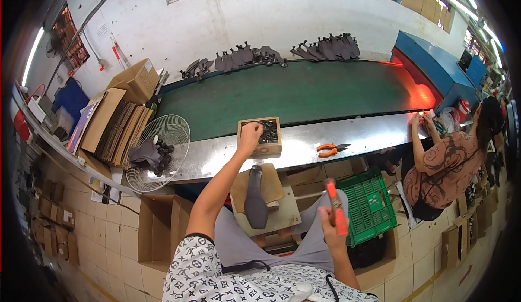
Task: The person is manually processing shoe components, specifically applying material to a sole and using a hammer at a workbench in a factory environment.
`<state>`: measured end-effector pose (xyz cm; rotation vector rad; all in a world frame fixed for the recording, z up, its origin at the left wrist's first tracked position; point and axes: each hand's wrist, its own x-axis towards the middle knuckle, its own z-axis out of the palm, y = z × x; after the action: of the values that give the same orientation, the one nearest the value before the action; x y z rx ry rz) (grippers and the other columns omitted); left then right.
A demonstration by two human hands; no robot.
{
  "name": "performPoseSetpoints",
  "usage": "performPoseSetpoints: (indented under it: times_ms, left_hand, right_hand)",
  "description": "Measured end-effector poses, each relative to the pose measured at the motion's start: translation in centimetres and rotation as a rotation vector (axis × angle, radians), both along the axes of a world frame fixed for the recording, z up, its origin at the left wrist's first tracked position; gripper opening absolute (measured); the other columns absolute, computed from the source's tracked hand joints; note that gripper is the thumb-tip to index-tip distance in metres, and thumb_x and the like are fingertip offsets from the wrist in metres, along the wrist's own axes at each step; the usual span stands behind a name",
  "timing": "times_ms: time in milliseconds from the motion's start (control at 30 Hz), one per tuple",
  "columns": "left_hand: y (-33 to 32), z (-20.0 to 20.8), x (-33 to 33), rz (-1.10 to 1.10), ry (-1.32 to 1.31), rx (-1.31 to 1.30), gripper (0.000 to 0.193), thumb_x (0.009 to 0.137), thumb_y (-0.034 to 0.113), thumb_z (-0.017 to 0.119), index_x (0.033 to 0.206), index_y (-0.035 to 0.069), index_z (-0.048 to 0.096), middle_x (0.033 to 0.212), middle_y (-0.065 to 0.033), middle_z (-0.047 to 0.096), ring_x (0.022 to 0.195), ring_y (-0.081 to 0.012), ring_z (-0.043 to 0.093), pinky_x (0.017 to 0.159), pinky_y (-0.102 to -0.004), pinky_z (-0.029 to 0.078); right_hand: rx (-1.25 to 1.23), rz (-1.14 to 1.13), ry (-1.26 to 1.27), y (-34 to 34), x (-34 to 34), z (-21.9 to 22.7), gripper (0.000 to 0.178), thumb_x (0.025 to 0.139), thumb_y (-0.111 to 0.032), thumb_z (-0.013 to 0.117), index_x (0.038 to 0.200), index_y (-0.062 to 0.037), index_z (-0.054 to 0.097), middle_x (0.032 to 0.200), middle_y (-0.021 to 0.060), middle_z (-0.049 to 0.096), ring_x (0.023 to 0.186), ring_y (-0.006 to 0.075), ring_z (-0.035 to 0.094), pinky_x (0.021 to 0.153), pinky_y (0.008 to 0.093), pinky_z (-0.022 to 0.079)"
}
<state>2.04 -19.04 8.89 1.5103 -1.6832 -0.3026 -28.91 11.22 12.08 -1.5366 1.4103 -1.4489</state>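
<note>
While the left hand (250, 134) reaches into the wooden box (261, 137) on the steel table (347, 136), its fingers curl down among small dark parts; whether they pinch one I cannot tell. Right hand (329, 221) is held near the lap, fingers clamped on an orange-handled tool (336, 207).

Progress, judged: one dark sole (256, 190) lies lengthwise on the board (266, 201) across the knees, with no small part visibly fitted to it. Work on this piece looks barely begun; picking a part from the box seems the step in hand.

Counts:
- box: one, on the table's near edge, part-filled with parts too small to count.
- sole on board: one.
- orange pliers (331, 149): one pair, lying on the table right of the box, apart from it.
- dark cut pieces (271, 55) along the far edge of the green belt (304, 93): two loose groups, too overlapped to count.
- fan (157, 144): one, lying flat, dark pieces on its grille.
- green crate (372, 204): one, by the right knee.
- another person (448, 163): one, seated at the right, hands on the table.
</note>
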Motion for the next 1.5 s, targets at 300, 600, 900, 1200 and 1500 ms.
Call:
performPoseSetpoints:
  times_ms: [300, 600, 900, 1200, 1500]
  left_hand:
    - [19.6, 17.4, -7.1, -0.282, 1.087, 0.144, 0.021, 0.097, 0.011, 0.066, 0.110, -0.005, 0.071, 0.092, -0.0091, 0.073, 0.071, -0.0102, 0.060, 0.062, -0.0243, 0.048]
    - [26.9, 15.6, -8.7, -0.280, 1.258, 0.174, 0.019, 0.099, 0.009, 0.063, 0.112, -0.005, 0.067, 0.098, -0.0072, 0.071, 0.083, -0.0085, 0.062, 0.069, -0.0221, 0.048]
    - [21.8, 4.0, -3.0, 0.092, 0.758, 0.227, 0.042, 0.093, 0.025, 0.073, 0.124, 0.001, 0.058, 0.117, -0.0099, 0.062, 0.108, -0.0197, 0.057, 0.089, -0.0314, 0.047]
    - [15.6, -4.8, 0.3, -0.139, 0.364, 0.162, 0.041, 0.089, 0.023, 0.074, 0.122, 0.001, 0.063, 0.120, -0.0183, 0.066, 0.115, -0.0333, 0.061, 0.099, -0.0408, 0.046]
    - [16.2, -5.9, -0.3, -0.049, 0.338, 0.031, 0.021, 0.087, 0.012, 0.074, 0.103, 0.000, 0.070, 0.097, -0.0124, 0.070, 0.085, -0.0225, 0.067, 0.077, -0.0332, 0.052]
  right_hand:
    - [0.309, 0.251, -0.434, -5.3, 2.9, 11.4, 0.025, 0.096, -0.011, 0.067, 0.117, 0.0028, 0.065, 0.063, 0.0003, 0.057, 0.044, 0.0041, 0.044, 0.041, 0.0204, 0.032]
    - [0.135, 0.466, -0.460, -6.4, 8.0, 14.0, 0.023, 0.092, -0.011, 0.073, 0.110, 0.0020, 0.066, 0.085, 0.0054, 0.067, 0.049, 0.0046, 0.050, 0.043, 0.0196, 0.037]
    - [0.231, 0.440, -0.241, -10.1, 9.4, 5.9, 0.027, 0.090, -0.019, 0.076, 0.105, 0.0031, 0.073, 0.081, 0.0024, 0.070, 0.076, 0.0071, 0.060, 0.070, 0.0237, 0.049]
    - [0.263, 0.460, -0.088, -15.3, 11.3, -2.5, 0.028, 0.088, -0.019, 0.077, 0.103, 0.0038, 0.072, 0.086, 0.0057, 0.072, 0.079, 0.0104, 0.062, 0.075, 0.0279, 0.050]
    - [0.204, 0.582, 0.043, -19.0, 13.0, -4.6, 0.027, 0.090, -0.012, 0.069, 0.111, 0.0049, 0.069, 0.095, 0.0162, 0.073, 0.089, 0.0215, 0.069, 0.083, 0.0343, 0.052]
